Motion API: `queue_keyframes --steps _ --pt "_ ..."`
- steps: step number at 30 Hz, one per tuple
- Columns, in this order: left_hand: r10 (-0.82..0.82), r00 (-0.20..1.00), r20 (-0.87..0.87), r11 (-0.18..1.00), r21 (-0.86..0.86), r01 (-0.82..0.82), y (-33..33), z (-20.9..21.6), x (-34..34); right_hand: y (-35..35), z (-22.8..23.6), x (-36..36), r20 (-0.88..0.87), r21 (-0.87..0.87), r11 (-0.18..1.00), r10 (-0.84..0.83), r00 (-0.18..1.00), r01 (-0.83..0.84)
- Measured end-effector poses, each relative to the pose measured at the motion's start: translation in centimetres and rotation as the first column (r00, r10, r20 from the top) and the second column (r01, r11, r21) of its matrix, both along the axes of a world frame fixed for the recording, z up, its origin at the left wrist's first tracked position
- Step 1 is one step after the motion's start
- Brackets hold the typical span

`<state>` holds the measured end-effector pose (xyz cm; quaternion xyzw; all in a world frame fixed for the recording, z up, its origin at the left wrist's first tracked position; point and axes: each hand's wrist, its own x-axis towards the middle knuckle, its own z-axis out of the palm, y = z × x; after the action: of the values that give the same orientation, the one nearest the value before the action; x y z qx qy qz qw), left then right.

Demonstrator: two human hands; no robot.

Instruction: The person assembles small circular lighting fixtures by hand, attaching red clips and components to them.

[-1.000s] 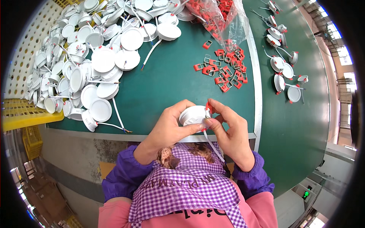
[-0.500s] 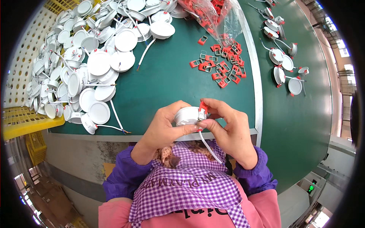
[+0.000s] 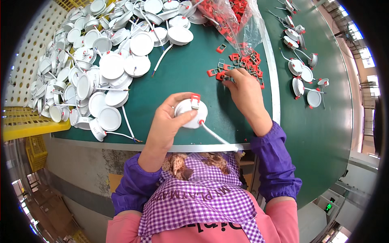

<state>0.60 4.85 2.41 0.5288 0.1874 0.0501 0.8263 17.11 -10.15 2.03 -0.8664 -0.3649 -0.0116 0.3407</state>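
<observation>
A round white downlight [image 3: 201,109] is held over the near part of the table, its back turned up and a white cable [image 3: 214,135] trailing toward the table edge. My left hand [image 3: 162,127] is closed round its left side, thumb across the back. One red-tipped metal spring clip [image 3: 195,102] sits on the lamp's far rim. Out at the loose clip pile [image 3: 246,61], my right hand [image 3: 248,91] pinches a red spring clip [image 3: 221,76] at the pile's near left edge; its fingertips partly hide other clips.
A large heap of white downlights [image 3: 111,66] covers the left of the green table [image 3: 170,85], beside a yellow crate [image 3: 38,124]. A clear plastic bag [image 3: 247,24] of red clips lies at the back. Past a pale metal strip [image 3: 274,93], several downlights [image 3: 314,98] stand on another green surface.
My right hand has left the downlight and reached forward to the clip pile. The left hand has moved slightly left and forward with the lamp, turning its back upward.
</observation>
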Motion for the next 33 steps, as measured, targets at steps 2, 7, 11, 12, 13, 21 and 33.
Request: queue_keyframes --steps 2,7,11,12,13,21,33 --pt "0.207 0.978 0.011 0.974 -0.095 -0.205 0.2 0.0 -0.1 0.9 -0.3 -0.1 0.086 -0.299 0.952 -0.046 0.995 0.070" --pt "0.272 0.962 -0.006 0.916 -0.305 -0.261 0.5 -0.1 -0.6 0.6 -1.1 0.3 0.125 -0.195 0.980 -0.010 0.992 0.034" --pt "0.174 0.984 -0.038 0.759 -0.632 -0.159 0.4 -0.9 -0.7 0.6 -0.9 -0.7 0.064 -0.081 0.997 -0.010 0.998 0.015" --pt "0.146 0.989 -0.036 0.740 -0.660 -0.133 0.2 -0.8 -0.6 0.6 -0.6 -1.2 0.063 -0.080 0.997 -0.005 0.998 0.010" --pt "0.162 0.985 -0.058 0.721 -0.675 -0.159 0.0 -0.4 -0.6 0.5 0.0 -1.7 -0.153 0.049 0.999 -0.012 0.988 0.020" --pt "0.228 0.965 -0.128 0.903 -0.344 -0.259 -1.0 -1.6 -0.1 -0.2 2.4 -6.6 -0.414 0.234 0.963 -0.027 0.910 0.135" --pt "0.260 0.955 0.145 0.966 -0.052 -0.255 -2.9 -0.5 0.3 -0.7 2.8 -8.1 -0.161 0.215 0.975 -0.017 0.987 0.052"
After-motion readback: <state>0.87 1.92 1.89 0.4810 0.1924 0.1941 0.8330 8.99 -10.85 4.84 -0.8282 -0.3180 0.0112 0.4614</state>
